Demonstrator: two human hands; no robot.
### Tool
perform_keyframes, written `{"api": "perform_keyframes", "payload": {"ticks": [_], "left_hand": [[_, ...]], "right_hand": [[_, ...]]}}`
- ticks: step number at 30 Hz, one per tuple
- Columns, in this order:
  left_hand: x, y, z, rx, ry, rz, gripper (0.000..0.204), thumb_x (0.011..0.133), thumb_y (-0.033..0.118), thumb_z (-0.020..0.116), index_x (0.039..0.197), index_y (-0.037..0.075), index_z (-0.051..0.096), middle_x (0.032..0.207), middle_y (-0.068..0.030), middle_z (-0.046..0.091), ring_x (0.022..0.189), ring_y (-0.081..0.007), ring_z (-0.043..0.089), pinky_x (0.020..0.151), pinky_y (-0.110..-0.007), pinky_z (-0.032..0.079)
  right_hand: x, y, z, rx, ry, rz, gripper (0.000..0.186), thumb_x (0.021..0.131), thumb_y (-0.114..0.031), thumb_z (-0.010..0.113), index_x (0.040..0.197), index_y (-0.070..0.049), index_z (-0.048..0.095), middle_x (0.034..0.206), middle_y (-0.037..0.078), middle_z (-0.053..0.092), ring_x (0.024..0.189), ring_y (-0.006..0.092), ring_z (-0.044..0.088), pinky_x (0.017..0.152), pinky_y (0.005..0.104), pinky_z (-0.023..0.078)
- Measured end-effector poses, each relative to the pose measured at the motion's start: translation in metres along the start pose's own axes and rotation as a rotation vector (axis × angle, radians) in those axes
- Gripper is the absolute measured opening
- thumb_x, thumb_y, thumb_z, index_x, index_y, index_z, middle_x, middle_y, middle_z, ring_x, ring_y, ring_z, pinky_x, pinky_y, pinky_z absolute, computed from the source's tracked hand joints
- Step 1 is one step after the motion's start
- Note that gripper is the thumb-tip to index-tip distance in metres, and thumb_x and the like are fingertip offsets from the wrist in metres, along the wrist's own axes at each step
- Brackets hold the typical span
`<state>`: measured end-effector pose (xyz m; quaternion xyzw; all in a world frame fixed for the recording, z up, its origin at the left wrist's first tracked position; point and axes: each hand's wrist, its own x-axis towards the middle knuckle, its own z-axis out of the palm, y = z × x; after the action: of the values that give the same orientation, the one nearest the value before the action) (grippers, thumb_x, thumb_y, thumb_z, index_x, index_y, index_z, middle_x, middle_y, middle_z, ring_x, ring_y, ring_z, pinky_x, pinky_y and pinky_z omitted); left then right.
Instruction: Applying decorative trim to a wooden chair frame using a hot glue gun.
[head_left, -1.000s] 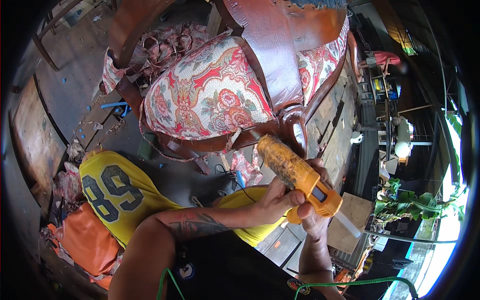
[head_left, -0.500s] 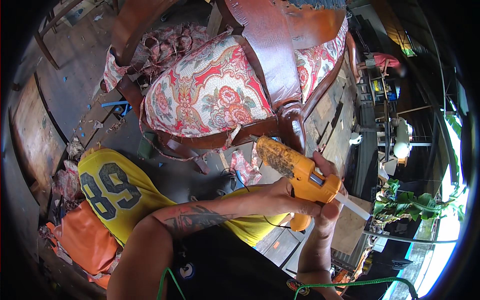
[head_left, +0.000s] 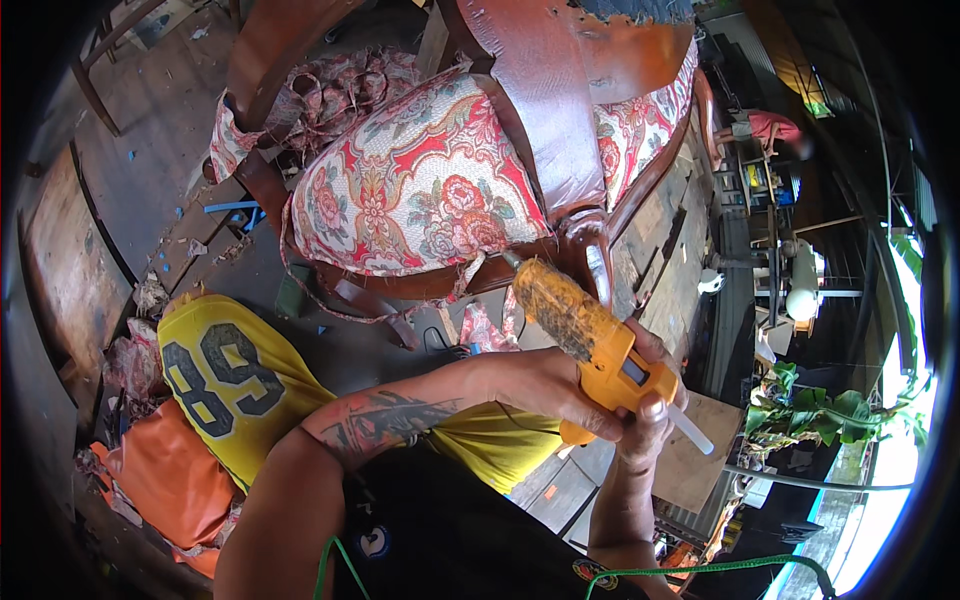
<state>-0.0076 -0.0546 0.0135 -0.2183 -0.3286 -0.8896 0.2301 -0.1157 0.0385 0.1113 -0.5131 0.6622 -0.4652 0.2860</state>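
An orange glue gun (head_left: pixel 600 345), its barrel crusted with dark residue, is held in front of me with the nozzle toward the upper left. A whitish glue stick (head_left: pixel 690 430) pokes out of its back end. My left hand (head_left: pixel 555 390) is closed around the handle, whose lower end shows under the fingers. My right hand (head_left: pixel 645 420) clasps the rear of the gun, thumb near the glue stick and fingers partly hidden behind the body. Beyond the nozzle is a wooden chair (head_left: pixel 585 245) with a floral seat cushion (head_left: pixel 420 190); nozzle and chair overlap in view, so contact is unclear.
Torn floral fabric strips (head_left: pixel 345 90) hang at the chair's far side. Orange material (head_left: pixel 170 475) lies by my knee at left. Blue scraps (head_left: pixel 235 210) litter the floor. A person in red (head_left: pixel 770 128) is far off at right, past cluttered shelving and green plants (head_left: pixel 830 410).
The glue gun has tilted slightly, its rear end dropping lower. Less of the glue stick shows behind it. My right thumb has shifted up at the back of the gun.
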Motion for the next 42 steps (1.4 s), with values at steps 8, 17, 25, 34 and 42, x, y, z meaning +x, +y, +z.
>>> {"api": "perform_keyframes", "payload": {"ticks": [8,17,25,34,42], "left_hand": [[0.005,-0.014,-0.006,-0.017,0.084,-0.044,0.052,0.085,-0.002,0.083,0.132,0.003,0.062,0.122,-0.0029,0.069,0.116,-0.0144,0.063,0.101,-0.031,0.051],[0.002,-0.010,0.005,0.008,0.217,0.054,0.060,0.085,0.001,0.084,0.138,0.004,0.058,0.122,-0.0050,0.068,0.117,-0.0151,0.064,0.097,-0.031,0.053],[0.006,-0.025,-0.001,0.026,0.186,0.125,0.062,0.085,0.005,0.086,0.139,0.004,0.055,0.127,-0.0045,0.064,0.119,-0.0155,0.063,0.098,-0.032,0.054],[0.008,-0.027,0.003,-0.044,0.212,0.155,0.066,0.085,0.000,0.085,0.141,0.005,0.049,0.128,-0.0035,0.062,0.121,-0.0148,0.061,0.098,-0.031,0.054],[0.008,-0.027,0.007,-0.032,0.266,0.153,0.063,0.084,-0.001,0.085,0.138,0.006,0.052,0.124,-0.0021,0.063,0.118,-0.0132,0.062,0.096,-0.030,0.053]], "right_hand": [[0.012,0.015,0.001,0.010,0.032,0.062,0.087,0.088,-0.062,0.069,0.135,0.011,0.061,0.126,0.022,0.067,0.116,0.0286,0.066,0.103,0.0423,0.051],[0.016,0.011,-0.002,-0.022,-0.041,0.050,0.078,0.088,-0.053,0.071,0.132,0.011,0.063,0.130,0.025,0.066,0.116,0.0284,0.066,0.103,0.0416,0.051],[0.017,0.019,-0.002,0.052,-0.041,0.069,0.077,0.088,-0.053,0.071,0.131,0.012,0.063,0.131,0.026,0.066,0.117,0.0294,0.066,0.104,0.0420,0.051],[0.017,0.019,-0.001,0.070,-0.020,0.101,0.079,0.088,-0.054,0.072,0.130,0.012,0.063,0.131,0.025,0.067,0.117,0.0287,0.066,0.105,0.0411,0.051],[0.017,0.020,-0.001,0.076,-0.022,0.121,0.081,0.087,-0.056,0.071,0.130,0.012,0.064,0.132,0.024,0.066,0.117,0.0278,0.066,0.105,0.0400,0.050]]}}
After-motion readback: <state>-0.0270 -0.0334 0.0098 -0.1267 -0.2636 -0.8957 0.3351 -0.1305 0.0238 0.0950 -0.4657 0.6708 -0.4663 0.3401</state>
